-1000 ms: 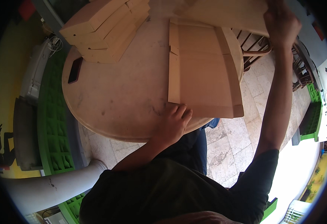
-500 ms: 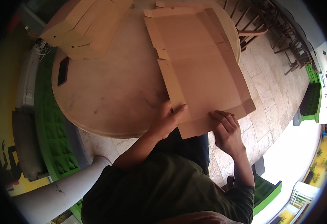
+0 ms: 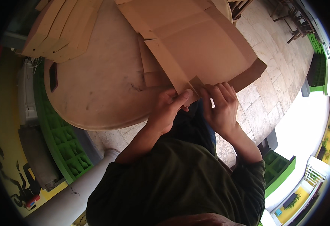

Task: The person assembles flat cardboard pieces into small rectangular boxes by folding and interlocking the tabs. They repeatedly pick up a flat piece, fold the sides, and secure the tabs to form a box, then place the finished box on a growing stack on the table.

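A brown cardboard box blank (image 3: 204, 52), creased and slit along its sides, lies over the near right part of the round table. Its near end overhangs the table edge, close to my body. My left hand (image 3: 168, 111) is closed on the near left corner, thumb on top and fingers underneath. Bent fingers of my right hand (image 3: 222, 105) pinch the near edge beside a small corner flap (image 3: 197, 83), which stands folded up. The near right side panel (image 3: 249, 75) is tilted up. What the fingertips hold underneath is hidden.
The round table (image 3: 97, 94) carries a stack of folded cardboard boxes (image 3: 65, 32) at the far left and a dark phone (image 3: 53, 77) at its left edge. Another cardboard piece (image 3: 150, 62) lies under the blank. Wooden chairs (image 3: 295, 24) stand at the far right.
The near edge of the blank has been bent up and a corner flap folded. My right hand has moved left, toward my left hand. The view has shifted slightly.
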`<state>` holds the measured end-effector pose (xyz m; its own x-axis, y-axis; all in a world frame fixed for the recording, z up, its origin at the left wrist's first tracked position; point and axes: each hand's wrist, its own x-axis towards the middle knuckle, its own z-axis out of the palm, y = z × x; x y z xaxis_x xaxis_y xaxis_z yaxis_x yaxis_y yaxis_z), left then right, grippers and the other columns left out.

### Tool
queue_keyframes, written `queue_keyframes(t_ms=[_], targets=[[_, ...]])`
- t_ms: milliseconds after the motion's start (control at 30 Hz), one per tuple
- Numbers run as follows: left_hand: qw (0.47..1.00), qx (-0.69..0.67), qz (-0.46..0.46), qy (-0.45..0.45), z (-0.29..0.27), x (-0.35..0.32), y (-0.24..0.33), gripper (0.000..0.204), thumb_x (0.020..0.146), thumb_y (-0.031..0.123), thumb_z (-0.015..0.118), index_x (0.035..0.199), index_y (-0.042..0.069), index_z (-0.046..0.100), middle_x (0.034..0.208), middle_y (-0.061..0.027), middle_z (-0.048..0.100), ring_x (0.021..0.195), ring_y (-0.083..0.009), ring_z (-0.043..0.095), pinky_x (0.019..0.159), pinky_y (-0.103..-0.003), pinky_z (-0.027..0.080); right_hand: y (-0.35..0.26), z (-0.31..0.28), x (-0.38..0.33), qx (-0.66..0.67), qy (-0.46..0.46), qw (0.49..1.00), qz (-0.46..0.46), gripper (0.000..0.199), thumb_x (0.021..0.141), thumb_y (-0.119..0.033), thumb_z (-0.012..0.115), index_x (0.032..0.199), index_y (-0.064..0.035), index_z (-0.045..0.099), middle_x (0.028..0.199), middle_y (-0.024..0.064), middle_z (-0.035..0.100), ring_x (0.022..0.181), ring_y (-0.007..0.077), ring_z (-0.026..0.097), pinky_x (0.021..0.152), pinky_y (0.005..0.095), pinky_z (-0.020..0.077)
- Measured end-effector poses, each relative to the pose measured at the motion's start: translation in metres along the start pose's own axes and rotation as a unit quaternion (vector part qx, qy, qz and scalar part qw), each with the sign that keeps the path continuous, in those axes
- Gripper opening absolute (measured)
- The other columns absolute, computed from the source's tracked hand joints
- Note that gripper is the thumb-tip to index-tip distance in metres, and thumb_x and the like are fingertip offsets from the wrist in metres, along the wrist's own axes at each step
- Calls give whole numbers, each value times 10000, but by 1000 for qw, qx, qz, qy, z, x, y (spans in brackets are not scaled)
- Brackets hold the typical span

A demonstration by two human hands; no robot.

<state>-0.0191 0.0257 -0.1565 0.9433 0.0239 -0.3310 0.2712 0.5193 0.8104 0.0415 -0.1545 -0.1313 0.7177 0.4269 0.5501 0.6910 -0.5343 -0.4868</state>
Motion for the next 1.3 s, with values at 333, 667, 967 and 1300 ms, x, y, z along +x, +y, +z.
queue_keyframes(t_ms=[333,667,967,1300], targets=[[997,-58,-32,51,8,1,0,228,977,253,812,936,51,714,762,5,641,630,-59,561,534,-213,368,-6,-10,7,117,-89,988,55,293,835,97,715,1094,-32,762,928,113,760,873,321,691,804,414,502],[989,-118,-33,87,11,4,-8,172,986,181,794,923,50,701,794,-19,676,645,-83,597,570,-263,457,-8,-1,7,125,-97,987,23,276,823,111,653,1058,-7,736,897,130,753,880,342,713,790,433,519],[998,-47,7,45,7,8,-11,237,981,200,809,878,65,644,801,-41,684,679,-100,635,585,-273,505,37,-10,61,335,-354,835,256,61,927,-1,690,965,43,708,801,108,719,764,193,715,676,322,560],[831,394,388,64,2,19,19,291,944,170,820,1107,33,622,1032,-112,662,927,-228,651,813,-395,538,37,2,72,311,-361,835,276,113,1005,-69,632,951,20,678,780,22,641,711,88,617,606,254,489]])
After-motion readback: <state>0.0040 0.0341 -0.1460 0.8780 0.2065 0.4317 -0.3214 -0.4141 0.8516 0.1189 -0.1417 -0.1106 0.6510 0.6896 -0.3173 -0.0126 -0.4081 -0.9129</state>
